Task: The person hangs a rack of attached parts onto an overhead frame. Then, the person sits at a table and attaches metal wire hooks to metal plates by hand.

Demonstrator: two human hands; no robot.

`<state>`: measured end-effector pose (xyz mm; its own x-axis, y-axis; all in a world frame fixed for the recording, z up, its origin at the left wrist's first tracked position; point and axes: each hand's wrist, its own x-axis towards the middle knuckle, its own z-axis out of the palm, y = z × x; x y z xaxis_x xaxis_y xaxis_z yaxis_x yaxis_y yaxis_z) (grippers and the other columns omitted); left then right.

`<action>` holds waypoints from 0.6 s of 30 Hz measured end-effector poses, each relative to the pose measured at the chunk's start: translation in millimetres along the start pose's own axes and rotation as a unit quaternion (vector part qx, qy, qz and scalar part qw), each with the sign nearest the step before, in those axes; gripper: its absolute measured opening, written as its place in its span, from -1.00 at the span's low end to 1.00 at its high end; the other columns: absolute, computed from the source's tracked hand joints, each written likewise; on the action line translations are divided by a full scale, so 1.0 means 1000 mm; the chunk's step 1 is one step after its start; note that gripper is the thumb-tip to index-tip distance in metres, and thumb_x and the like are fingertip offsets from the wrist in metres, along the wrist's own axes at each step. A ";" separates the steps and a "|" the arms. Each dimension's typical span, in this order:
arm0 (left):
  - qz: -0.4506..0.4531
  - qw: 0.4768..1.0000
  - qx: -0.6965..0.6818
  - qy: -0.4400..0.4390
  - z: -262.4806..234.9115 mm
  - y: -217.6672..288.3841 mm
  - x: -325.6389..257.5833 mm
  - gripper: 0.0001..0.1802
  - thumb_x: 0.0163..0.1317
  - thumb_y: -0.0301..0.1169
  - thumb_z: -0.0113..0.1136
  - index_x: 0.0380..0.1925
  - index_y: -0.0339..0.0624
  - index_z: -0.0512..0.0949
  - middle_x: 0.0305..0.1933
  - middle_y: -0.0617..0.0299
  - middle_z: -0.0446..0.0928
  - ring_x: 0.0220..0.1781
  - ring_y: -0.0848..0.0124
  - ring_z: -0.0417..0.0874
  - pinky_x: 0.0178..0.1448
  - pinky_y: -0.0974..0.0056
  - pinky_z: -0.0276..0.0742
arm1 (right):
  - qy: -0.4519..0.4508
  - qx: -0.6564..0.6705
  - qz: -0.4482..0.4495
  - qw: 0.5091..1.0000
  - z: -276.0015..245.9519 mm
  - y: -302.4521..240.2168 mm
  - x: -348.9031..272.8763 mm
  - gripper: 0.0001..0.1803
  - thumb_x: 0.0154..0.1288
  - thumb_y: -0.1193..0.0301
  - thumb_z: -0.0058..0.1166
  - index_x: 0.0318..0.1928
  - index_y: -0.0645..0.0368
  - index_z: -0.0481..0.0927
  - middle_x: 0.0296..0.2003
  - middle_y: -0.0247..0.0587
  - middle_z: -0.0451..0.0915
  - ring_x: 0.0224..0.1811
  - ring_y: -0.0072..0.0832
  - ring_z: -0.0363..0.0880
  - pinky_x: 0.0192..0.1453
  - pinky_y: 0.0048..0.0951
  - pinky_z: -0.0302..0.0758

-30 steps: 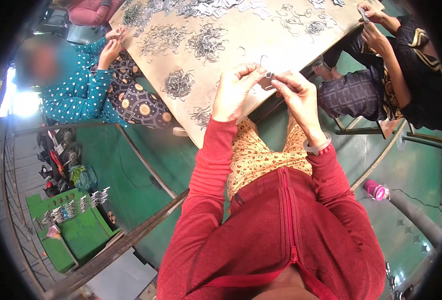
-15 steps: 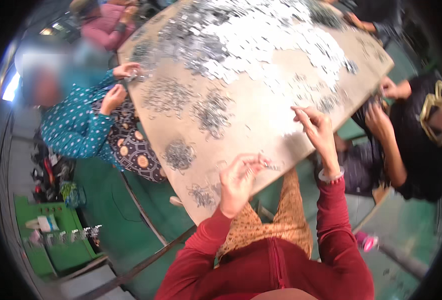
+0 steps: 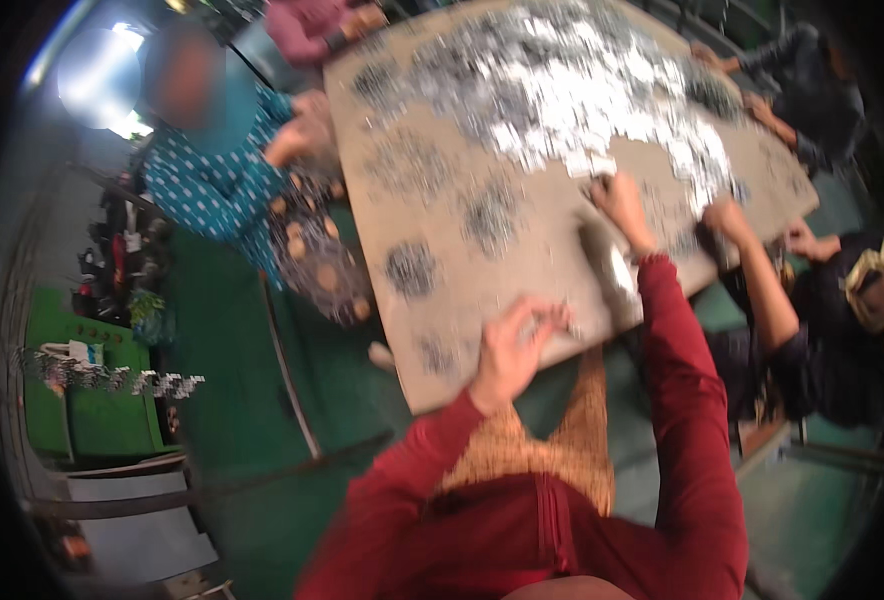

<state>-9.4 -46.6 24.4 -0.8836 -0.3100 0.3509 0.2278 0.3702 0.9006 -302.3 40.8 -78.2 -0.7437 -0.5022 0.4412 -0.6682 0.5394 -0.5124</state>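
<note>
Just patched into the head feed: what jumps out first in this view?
A big tan table fills the upper middle, its far half heaped with small silvery metal pieces and smaller clusters scattered nearer. The person's right hand, in a red sleeve, reaches out to the heap's edge, while the left hand rests at the near table edge. Other people sit around: one in a teal dotted top at left, another in dark clothes at right.
</note>
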 end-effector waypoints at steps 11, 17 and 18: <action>-0.059 0.972 -0.212 -0.081 0.007 -0.014 -0.013 -0.88 0.28 -0.46 0.05 -0.28 -0.31 0.44 -0.28 0.20 0.55 -0.21 0.53 0.52 -0.02 0.41 0.44 | -0.082 0.557 0.216 0.798 -0.116 -0.143 -0.129 -0.62 0.06 0.56 0.22 -0.04 0.29 0.54 -0.45 -0.29 0.58 -0.51 -0.68 0.47 -0.48 -0.70 0.38; -0.059 0.971 -0.214 -0.092 0.009 -0.008 -0.029 -0.86 0.24 -0.46 0.09 -0.29 -0.34 0.48 -0.30 0.15 0.57 -0.22 0.49 0.56 -0.10 0.39 0.48 | -0.077 0.564 0.191 0.800 -0.138 -0.156 -0.147 -0.61 0.04 0.56 0.23 -0.05 0.29 0.54 -0.40 -0.26 0.57 -0.50 -0.70 0.47 -0.49 -0.75 0.36; -0.042 0.974 -0.209 -0.076 0.008 -0.009 -0.029 -0.87 0.22 -0.49 0.10 -0.30 -0.36 0.50 -0.32 0.14 0.58 -0.25 0.48 0.59 -0.17 0.39 0.51 | -0.090 0.575 0.203 0.787 -0.141 -0.160 -0.147 -0.60 0.03 0.56 0.24 -0.05 0.29 0.54 -0.37 -0.25 0.57 -0.48 -0.70 0.48 -0.49 -0.75 0.36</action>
<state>11.3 -34.3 4.1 -0.9492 -0.1792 0.2585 0.2713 -0.0501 0.9612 -88.4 124.0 42.6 -0.8081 -0.5890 0.0103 0.1609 -0.2374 -0.9580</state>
